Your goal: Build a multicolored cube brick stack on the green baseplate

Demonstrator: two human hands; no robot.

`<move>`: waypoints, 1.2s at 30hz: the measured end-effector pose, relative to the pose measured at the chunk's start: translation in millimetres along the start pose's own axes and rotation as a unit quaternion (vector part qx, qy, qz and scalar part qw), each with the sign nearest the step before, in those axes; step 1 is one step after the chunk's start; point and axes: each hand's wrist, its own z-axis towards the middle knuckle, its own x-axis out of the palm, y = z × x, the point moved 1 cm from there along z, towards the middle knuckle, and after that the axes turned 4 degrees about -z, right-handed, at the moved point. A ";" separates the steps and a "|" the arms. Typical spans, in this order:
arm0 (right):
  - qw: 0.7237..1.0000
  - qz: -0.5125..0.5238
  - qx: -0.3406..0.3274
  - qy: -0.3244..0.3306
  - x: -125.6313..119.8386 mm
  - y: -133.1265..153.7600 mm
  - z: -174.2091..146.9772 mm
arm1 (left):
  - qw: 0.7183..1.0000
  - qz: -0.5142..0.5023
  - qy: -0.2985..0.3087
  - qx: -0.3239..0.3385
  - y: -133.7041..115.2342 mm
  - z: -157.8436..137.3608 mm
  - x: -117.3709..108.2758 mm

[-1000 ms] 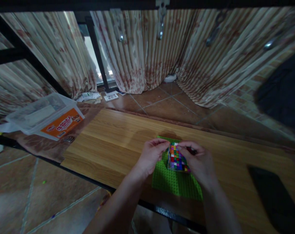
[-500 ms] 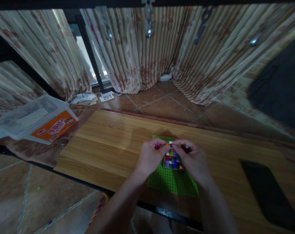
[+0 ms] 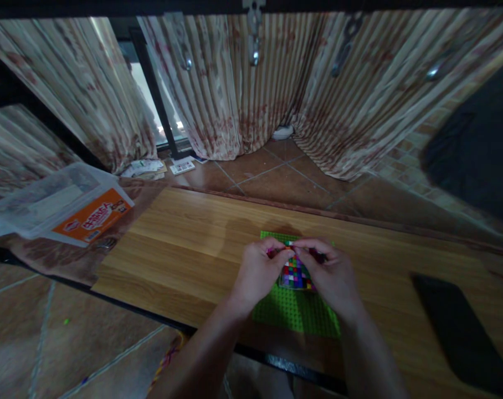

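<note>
On the wooden tabletop lies a green studded baseplate (image 3: 295,316). Over it is a block of small multicoloured toy bricks (image 3: 293,276), partly covered by fingers. My left hand (image 3: 257,269) is closed at the left of the block's far end, thumb and fingertips pinched together. From the right, my right hand (image 3: 328,271) is closed on the same end, its thumb nearly touching the left thumb. Pink and dark bits show between the fingers; any single brick in the pinch is too small to make out.
A clear plastic box (image 3: 60,205) with an orange label stands at the table's left end, a small metal object (image 3: 106,243) beside it. A black flat object (image 3: 459,327) lies on the right. Books and papers (image 3: 181,167) rest on the tiled floor before the curtains (image 3: 260,94).
My fingertips have shifted slightly at the far end of the brick block, the left thumb moving a little to the right. Everything else stays in place.
</note>
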 end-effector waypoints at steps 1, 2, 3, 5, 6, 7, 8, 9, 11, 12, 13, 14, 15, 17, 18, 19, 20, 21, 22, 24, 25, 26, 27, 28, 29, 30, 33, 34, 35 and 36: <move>1.000 -0.001 -0.006 0.000 -0.1 0.1 -0.2 | 1.000 0.011 -0.002 0.003 0.2 -0.1 0.3; 1.000 -0.003 -0.010 0.000 0.0 -0.1 -0.3 | 1.000 0.023 -0.003 0.007 0.5 -0.2 0.4; 1.000 -0.001 -0.013 0.002 0.1 -0.5 -0.3 | 0.999 0.033 -0.004 0.012 0.9 -0.3 0.3; 1.000 0.007 -0.016 0.007 0.4 -2.0 -0.4 | 0.998 0.050 -0.006 0.026 1.5 -0.2 -0.2; 1.000 0.010 -0.016 0.011 0.6 -3.0 -0.4 | 0.998 0.057 -0.005 0.034 1.5 -0.1 -0.5; 1.000 0.010 -0.019 0.016 0.6 -3.9 -0.5 | 0.997 0.061 -0.002 0.043 1.2 0.0 -0.7; 0.999 0.007 -0.023 0.021 0.6 -4.7 -0.5 | 0.997 0.063 0.001 0.050 0.7 0.2 -0.8; 0.999 0.000 -0.029 0.026 0.3 -5.2 -0.6 | 0.996 0.063 0.004 0.055 0.1 0.3 -0.6; 0.998 -0.018 -0.043 0.034 -0.8 -5.5 -0.8 | 0.997 0.052 0.009 0.057 -1.2 0.5 0.4; 0.998 -0.027 -0.048 0.037 -1.5 -5.3 -0.9 | 0.998 0.042 0.010 0.053 -1.6 0.8 1.1; 0.997 -0.034 -0.053 0.040 -2.3 -4.9 -0.9 | 0.998 0.031 0.010 0.048 -1.7 1.0 1.9; 0.997 -0.040 -0.056 0.044 -3.1 -4.6 -1.0 | 0.999 0.017 0.011 0.040 -1.5 1.5 2.6; 0.996 -0.046 -0.059 0.048 -3.8 -4.3 -0.9 | 0.999 0.001 0.013 0.032 -1.0 2.0 3.3; 0.995 -0.054 -0.066 0.056 -4.6 -4.1 -0.7 | 0.999 -0.035 0.019 0.014 0.6 3.5 4.1; 0.994 -0.058 -0.069 0.059 -4.5 -4.2 -0.5 | 0.998 -0.053 0.021 0.005 1.6 4.4 4.2; 0.994 -0.063 -0.071 0.059 -4.3 -4.3 -0.3 | 0.997 -0.071 0.024 -0.004 2.6 5.2 4.1; 0.994 -0.067 -0.071 0.056 -3.9 -4.5 -0.1 | 0.996 -0.087 0.026 -0.012 3.5 6.1 3.9; 0.994 -0.071 -0.072 0.052 -3.4 -4.4 0.1 | 0.994 -0.100 0.026 -0.017 4.2 6.8 3.7; 0.993 -0.075 -0.073 0.045 -2.8 -4.2 0.2 | 0.993 -0.110 0.029 -0.021 4.7 7.3 3.4; 0.993 -0.081 -0.077 0.032 -1.6 -3.2 0.1 | 0.992 -0.121 0.034 -0.022 4.9 7.9 2.8; 0.993 -0.082 -0.082 0.027 -1.2 -2.5 0.0 | 0.992 -0.120 0.037 -0.021 4.7 7.9 2.6; 0.992 -0.083 -0.087 0.025 -0.8 -1.8 -0.2 | 0.992 -0.116 0.038 -0.020 4.4 7.7 2.4; 0.992 -0.085 -0.093 0.022 -0.6 -1.2 -0.3 | 0.993 -0.109 0.038 -0.018 4.0 7.5 2.2; 0.991 -0.088 -0.098 0.020 -0.4 -0.7 -0.4 | 0.994 -0.101 0.036 -0.015 3.6 7.3 1.9; 0.990 -0.091 -0.102 0.017 -0.3 -0.4 -0.5 | 0.995 -0.093 0.033 -0.014 3.4 7.1 1.5; 0.990 -0.095 -0.107 0.014 -0.2 -0.3 -0.6 | 0.996 -0.085 0.029 -0.012 3.3 7.0 1.0; 0.987 -0.109 -0.116 0.005 0.2 0.0 -0.5 | 0.997 -0.072 0.017 -0.010 4.3 7.2 -0.8; 0.987 -0.112 -0.119 0.004 0.3 0.4 -0.5 | 0.997 -0.071 0.014 -0.010 4.8 7.4 -1.3; 0.986 -0.114 -0.121 0.003 0.3 1.0 -0.5 | 0.997 -0.070 0.013 -0.011 5.3 7.6 -1.7; 0.986 -0.116 -0.122 0.003 0.3 1.8 -0.5 | 0.997 -0.072 0.012 -0.012 5.6 7.7 -1.9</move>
